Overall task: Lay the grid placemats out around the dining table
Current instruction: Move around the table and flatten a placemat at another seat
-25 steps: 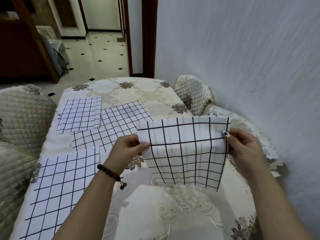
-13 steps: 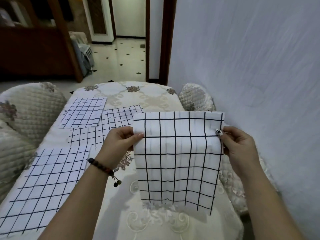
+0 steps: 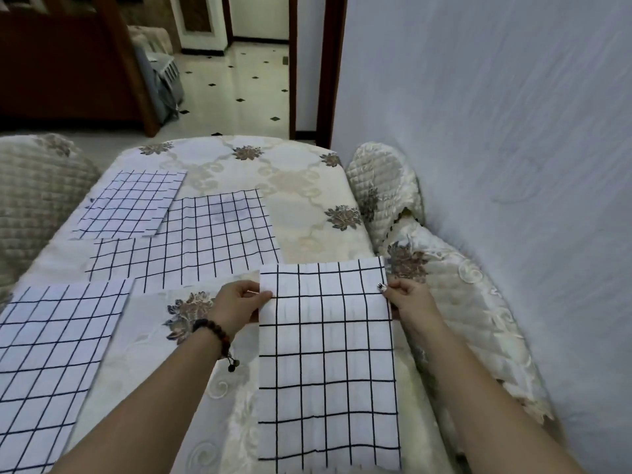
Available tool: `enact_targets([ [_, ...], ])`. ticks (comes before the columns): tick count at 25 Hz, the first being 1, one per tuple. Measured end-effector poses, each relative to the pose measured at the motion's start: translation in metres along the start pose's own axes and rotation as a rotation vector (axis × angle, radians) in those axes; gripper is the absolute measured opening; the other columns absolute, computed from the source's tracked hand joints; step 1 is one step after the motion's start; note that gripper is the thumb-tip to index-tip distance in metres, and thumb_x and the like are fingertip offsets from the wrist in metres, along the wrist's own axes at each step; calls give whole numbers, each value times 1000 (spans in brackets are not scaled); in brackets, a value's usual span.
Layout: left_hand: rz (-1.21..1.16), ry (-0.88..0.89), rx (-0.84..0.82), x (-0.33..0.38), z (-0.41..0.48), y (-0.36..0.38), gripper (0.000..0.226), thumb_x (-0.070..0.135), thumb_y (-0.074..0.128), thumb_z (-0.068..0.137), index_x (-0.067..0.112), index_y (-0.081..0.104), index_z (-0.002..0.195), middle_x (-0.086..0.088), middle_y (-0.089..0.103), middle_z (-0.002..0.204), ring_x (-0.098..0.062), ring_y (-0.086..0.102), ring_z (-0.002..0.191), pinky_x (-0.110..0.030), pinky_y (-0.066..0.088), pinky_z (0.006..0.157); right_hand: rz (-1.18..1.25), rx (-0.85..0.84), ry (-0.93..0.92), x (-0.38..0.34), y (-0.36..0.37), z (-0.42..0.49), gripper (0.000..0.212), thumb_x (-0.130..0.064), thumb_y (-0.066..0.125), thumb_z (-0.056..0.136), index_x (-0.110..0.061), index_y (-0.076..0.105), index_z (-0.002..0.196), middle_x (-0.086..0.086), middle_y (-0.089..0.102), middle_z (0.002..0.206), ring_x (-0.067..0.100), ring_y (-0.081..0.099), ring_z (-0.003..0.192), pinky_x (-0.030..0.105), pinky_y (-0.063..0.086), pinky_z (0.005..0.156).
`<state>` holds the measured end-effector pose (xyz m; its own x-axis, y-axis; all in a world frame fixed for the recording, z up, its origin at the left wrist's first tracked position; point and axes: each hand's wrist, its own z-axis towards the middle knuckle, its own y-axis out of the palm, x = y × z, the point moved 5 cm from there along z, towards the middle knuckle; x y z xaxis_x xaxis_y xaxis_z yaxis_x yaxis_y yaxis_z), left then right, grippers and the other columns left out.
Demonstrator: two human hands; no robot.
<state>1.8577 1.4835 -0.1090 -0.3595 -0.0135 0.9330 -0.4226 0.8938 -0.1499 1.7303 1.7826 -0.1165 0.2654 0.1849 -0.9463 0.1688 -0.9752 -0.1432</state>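
Lowered since before, placemat (image 3: 328, 364) seemingly rests on table (image 3: 301, 206), both hands gripping.

Pale textured wall (image 3: 496, 114), dark wooden doorframe (image 3: 326, 70), glossy diamond-dotted tile floor (image 3: 239, 83)

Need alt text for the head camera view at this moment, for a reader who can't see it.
Two bare hands, left hand and right hand, pinch the side edges of a grid placemat over the near right of a cloth-covered dining table. Three more grid mats lie flat to the left and beyond.
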Motion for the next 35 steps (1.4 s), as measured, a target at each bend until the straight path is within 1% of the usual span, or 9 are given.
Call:
enact_targets([
  [2, 56, -49, 46, -25, 21, 11, 13, 14, 72, 81, 2, 66, 81, -12, 66, 74, -27, 63, 71, -40, 58, 72, -57, 19, 36, 26, 4, 23, 14, -4, 66, 84, -13, 61, 74, 12, 63, 77, 25, 57, 76, 42, 51, 72],
  [6, 120, -108, 93, -49, 54, 29, 13, 14, 73, 81, 3, 67, 79, -11, 68, 73, -27, 65, 72, -38, 58, 72, -166, 76, 40, 49, 9, 53, 8, 3, 63, 84, -4, 60, 82, 3, 58, 69, 16, 53, 67, 11, 43, 51],
  [9, 177, -119, 111, -53, 76, 37, 23, 14, 74, 80, 8, 60, 62, -5, 58, 59, -23, 57, 60, -34, 54, 66, -228, 109, 49, 60, 8, 77, 8, -1, 66, 83, 1, 67, 91, 9, 62, 79, 20, 56, 76, 23, 43, 63],
  [16, 313, -108, 82, -54, 115, 47, 19, 22, 70, 81, 11, 59, 71, -11, 56, 70, -20, 53, 65, -30, 49, 67, -407, 141, 105, 72, 8, 119, 16, -12, 68, 80, -6, 72, 95, 11, 71, 89, 24, 64, 86, 38, 53, 85],
  [24, 373, -135, 122, -57, 126, 47, 23, 29, 71, 81, 10, 62, 71, -9, 61, 72, -23, 58, 70, -38, 53, 79, -523, 215, 17, 66, 8, 130, 14, -18, 68, 80, -7, 74, 88, 9, 72, 80, 28, 65, 78, 37, 52, 73],
  [27, 329, -138, 142, -49, 107, 41, 30, 28, 61, 88, 4, 66, 105, -13, 66, 103, -27, 62, 95, -38, 48, 93, -342, 226, 67, 61, -5, 106, 21, -19, 64, 85, -3, 69, 98, 5, 68, 76, 26, 64, 70, 44, 56, 70],
  [31, 502, 166, 128, -51, 41, 44, 45, 19, 47, 96, 7, 43, 138, -8, 47, 142, -23, 43, 130, -28, 30, 108, -663, 147, -241, 52, -5, 36, 37, -29, 45, 93, -10, 57, 122, 4, 64, 115, 21, 60, 102, 34, 46, 87],
  [33, 766, 352, -15, -69, 14, 69, 51, 23, 39, 98, 8, 30, 146, -8, 25, 156, -22, 20, 145, -25, 10, 116, -958, -60, -336, 78, 17, 7, 59, -39, 30, 92, -10, 35, 144, 1, 31, 152, 18, 29, 140, 37, 24, 114],
  [35, 1044, 422, -101, -88, 1, 89, 58, 37, 28, 98, 7, 26, 148, -8, 18, 157, -21, 13, 146, -30, 2, 119, -1196, -98, -391, 104, 31, -10, 65, -45, 26, 92, -12, 21, 149, -2, 16, 156, 16, 16, 144, 41, 8, 118],
])
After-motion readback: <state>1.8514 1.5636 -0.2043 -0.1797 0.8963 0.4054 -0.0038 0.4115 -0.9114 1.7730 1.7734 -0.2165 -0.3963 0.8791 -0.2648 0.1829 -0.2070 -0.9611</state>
